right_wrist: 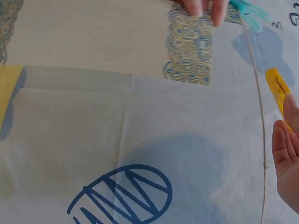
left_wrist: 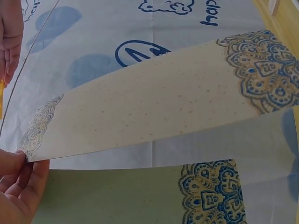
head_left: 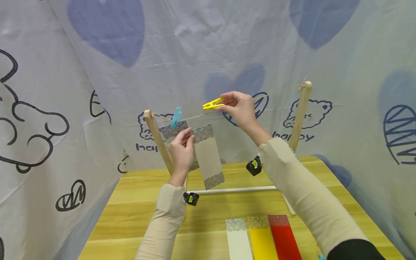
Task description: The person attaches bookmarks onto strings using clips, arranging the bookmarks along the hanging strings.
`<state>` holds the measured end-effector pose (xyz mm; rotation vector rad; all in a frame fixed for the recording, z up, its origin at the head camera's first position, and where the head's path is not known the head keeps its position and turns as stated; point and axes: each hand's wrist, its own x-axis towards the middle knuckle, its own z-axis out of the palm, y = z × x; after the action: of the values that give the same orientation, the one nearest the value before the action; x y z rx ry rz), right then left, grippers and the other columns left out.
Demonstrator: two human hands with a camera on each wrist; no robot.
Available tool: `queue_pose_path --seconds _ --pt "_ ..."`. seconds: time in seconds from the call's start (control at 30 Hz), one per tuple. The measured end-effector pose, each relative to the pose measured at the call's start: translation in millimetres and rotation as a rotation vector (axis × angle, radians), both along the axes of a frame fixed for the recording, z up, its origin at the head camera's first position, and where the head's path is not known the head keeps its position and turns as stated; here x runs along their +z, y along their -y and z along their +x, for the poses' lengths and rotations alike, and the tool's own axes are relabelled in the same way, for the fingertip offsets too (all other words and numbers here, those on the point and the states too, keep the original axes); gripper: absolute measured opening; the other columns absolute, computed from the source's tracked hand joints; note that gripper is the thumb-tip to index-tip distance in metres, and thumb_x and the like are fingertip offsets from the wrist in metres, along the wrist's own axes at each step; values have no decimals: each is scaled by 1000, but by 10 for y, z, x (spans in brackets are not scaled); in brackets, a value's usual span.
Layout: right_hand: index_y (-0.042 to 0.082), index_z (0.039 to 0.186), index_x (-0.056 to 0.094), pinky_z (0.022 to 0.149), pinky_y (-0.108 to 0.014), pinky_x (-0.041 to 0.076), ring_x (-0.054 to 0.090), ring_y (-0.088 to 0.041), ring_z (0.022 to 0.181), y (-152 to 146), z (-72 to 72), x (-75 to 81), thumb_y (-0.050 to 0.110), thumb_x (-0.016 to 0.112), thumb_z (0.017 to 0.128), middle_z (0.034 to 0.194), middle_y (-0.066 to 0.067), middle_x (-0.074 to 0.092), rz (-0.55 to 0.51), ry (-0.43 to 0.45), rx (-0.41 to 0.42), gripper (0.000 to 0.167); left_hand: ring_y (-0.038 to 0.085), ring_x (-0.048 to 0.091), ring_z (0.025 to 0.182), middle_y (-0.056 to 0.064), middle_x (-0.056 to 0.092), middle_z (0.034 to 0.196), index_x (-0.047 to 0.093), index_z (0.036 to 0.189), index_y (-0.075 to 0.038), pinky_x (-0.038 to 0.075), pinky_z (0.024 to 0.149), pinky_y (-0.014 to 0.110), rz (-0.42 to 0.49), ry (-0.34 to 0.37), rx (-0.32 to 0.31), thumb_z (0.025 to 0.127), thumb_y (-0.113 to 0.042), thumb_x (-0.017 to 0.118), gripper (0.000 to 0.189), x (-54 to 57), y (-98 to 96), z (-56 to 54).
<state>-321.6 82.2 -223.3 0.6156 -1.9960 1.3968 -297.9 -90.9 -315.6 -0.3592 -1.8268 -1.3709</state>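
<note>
The left hand (head_left: 181,153) pinches a cream patterned paper strip (head_left: 208,157) by its top corner, the right hand (head_left: 240,110) a yellow plastic clothespin (head_left: 211,105): pegging, probably, needing strip against beige twine (right_wrist: 266,164).

Heart-printed white cloth (head_left: 191,47) hangs behind a wood-grain table (head_left: 130,213).

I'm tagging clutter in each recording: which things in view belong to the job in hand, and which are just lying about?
In the job:
cream card, held by the left hand
yellow clothespin, held by the right hand
string
blue clothespin
hung card
wooden posts

Lying on the table, perhaps for later:
white card
yellow card
red card
</note>
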Motion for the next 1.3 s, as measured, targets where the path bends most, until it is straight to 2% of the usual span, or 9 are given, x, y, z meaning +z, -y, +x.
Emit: queue_pose_path --seconds 0.2,0.37,0.83,1.03,1.3 --pt "-7 88 65 61 -24 52 62 -23 67 84 -28 -24 0 74 68 83 -16 66 115 -50 -70 23 24 64 74 19 65 89 63 100 7 52 61 23 -2 -10 21 80 7 60 20 27 -1 10" --pt "-6 86 65 61 -26 52 61 -21 68 115 -20 -19 2 72 71 82 -15 65 156 -54 -103 17 24 64 73 19 65 88 63 100 8 53 62 26 0 -22 16 80 8 60 20 55 -9 13" --pt "-5 85 63 61 -22 51 60 -20 69 147 -33 -44 2 69 74 83 -14 63 307 -31 -63 15 22 63 74 18 64 91 62 101 8 51 61 23 7 -54 30 81 6 59 20 104 14 -17" --pt "-6 85 62 62 -22 51 60 -20 70 149 -49 -41 1 68 74 83 -14 62 325 -67 -53 14 21 63 73 17 65 91 63 100 6 51 61 22 -7 -88 29 80 7 60 20 120 12 -47" --pt "-4 85 63 61 -24 50 57 -19 69 149 -50 -44 4 69 74 81 -13 62 421 -104 -60 15 21 62 71 17 65 90 65 97 6 49 58 20 -9 -160 46 80 8 60 18 146 13 -69"
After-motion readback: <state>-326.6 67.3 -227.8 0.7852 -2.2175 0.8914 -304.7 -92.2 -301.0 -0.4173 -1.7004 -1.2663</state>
